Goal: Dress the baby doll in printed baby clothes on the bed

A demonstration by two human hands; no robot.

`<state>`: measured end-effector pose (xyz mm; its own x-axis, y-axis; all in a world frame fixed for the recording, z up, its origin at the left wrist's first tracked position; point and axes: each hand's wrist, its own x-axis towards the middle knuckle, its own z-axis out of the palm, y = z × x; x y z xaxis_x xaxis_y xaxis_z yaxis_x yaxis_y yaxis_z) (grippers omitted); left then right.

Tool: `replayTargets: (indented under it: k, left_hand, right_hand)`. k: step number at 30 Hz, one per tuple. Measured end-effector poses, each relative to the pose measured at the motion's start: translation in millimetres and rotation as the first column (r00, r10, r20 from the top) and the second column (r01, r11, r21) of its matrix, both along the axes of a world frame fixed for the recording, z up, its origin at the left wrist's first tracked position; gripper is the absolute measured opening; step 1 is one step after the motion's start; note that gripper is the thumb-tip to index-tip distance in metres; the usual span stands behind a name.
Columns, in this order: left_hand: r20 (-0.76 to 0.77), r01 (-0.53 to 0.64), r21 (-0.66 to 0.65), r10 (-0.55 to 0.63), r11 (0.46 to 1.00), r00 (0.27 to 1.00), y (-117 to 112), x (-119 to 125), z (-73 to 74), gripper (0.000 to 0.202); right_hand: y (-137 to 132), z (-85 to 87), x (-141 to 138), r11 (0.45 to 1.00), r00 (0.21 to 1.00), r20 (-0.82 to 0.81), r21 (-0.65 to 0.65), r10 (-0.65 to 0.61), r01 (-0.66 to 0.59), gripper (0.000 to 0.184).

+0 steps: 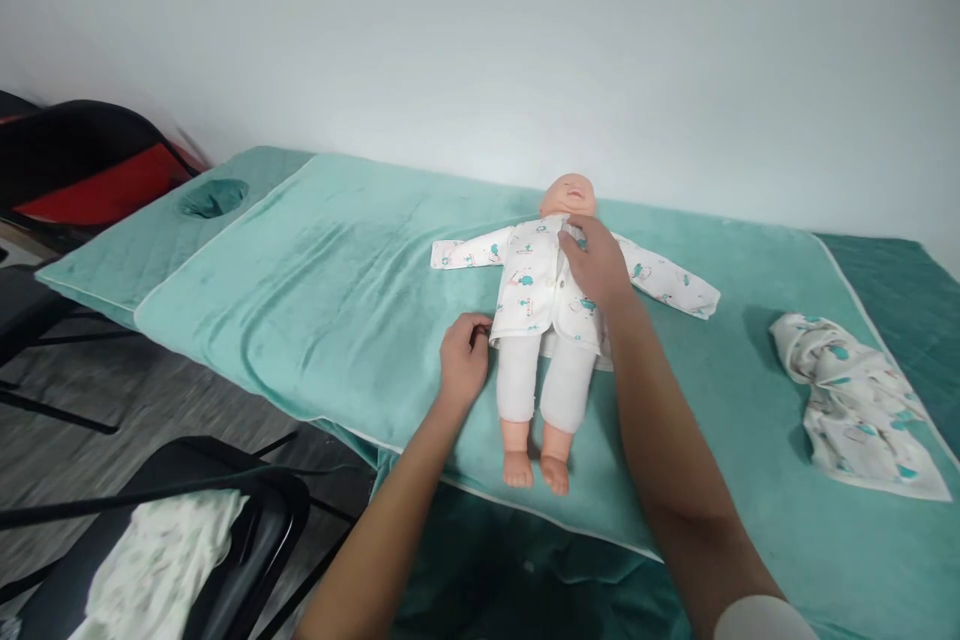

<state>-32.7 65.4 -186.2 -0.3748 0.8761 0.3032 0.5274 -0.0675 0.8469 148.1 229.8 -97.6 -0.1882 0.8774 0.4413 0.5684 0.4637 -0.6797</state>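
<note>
A baby doll [568, 195] lies on its back on the green-covered bed, head toward the wall and bare feet toward me. It wears a white printed baby jacket [526, 282] with its sleeves spread out to both sides, and white leggings. My left hand [463, 357] is closed at the jacket's lower left corner, fingertips pinching the hem. On the chest near the collar, my right hand [598, 262] has its fingers closed on the jacket's front edge and hides part of it. Buttons show lower down the front.
A crumpled printed cloth [859, 410] lies on the bed [360, 250] at the right. The bed's left end has a face hole [214, 198]. A black chair [255, 510] holding a pale printed cloth [161, 560] stands at the lower left. A white wall runs behind.
</note>
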Motion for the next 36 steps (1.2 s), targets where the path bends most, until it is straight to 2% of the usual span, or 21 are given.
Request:
replayTargets:
  k: [6, 11, 16, 23, 26, 31, 36]
  left_hand:
    - [0.011, -0.002, 0.0, 0.002, 1.0, 1.0, 0.4, 0.2, 1.6, 0.022]
    - [-0.014, 0.031, 0.03, -0.031, 0.999, 0.999, 1.4, 1.3, 5.3, 0.027]
    - [-0.089, 0.149, 0.092, -0.141, 0.985, 0.986, -1.6, 1.4, 8.4, 0.033]
    - [-0.208, 0.249, 0.156, -0.215, 0.956, 0.954, -6.7, 2.2, 7.6, 0.036]
    - [-0.252, 0.237, 0.197, -0.185, 0.951, 0.95, -7.2, 4.3, 7.4, 0.033]
    - [-0.377, 0.118, 0.271, -0.007, 0.955, 0.926, -6.8, 9.0, 5.8, 0.018]
    - [-0.456, 0.121, 0.3, 0.031, 0.946, 0.889, -8.4, 10.6, 3.1, 0.018]
  right_hand:
    - [-11.9, 4.4, 4.7, 0.992, 0.99, 0.073, -0.058, 0.118, -0.114, 0.049]
    - [-12.7, 0.8, 4.7, 0.984, 0.967, 0.192, 0.026, 0.167, -0.175, 0.055]
    - [-14.9, -2.6, 0.1, 0.992, 0.95, 0.3, 0.062, 0.089, -0.112, 0.048]
    - [-7.2, 8.6, -13.3, 0.999, 0.953, 0.302, 0.043, -0.021, 0.008, 0.043]
    - [1.4, 6.0, -16.0, 0.999, 0.972, 0.234, 0.038, -0.023, 0.015, 0.038]
    - [5.3, -1.9, -13.8, 0.997, 0.991, 0.129, 0.075, -0.042, 0.033, 0.033]
    - [3.7, -2.5, -9.1, 0.989, 0.982, 0.147, 0.058, 0.123, -0.133, 0.028]
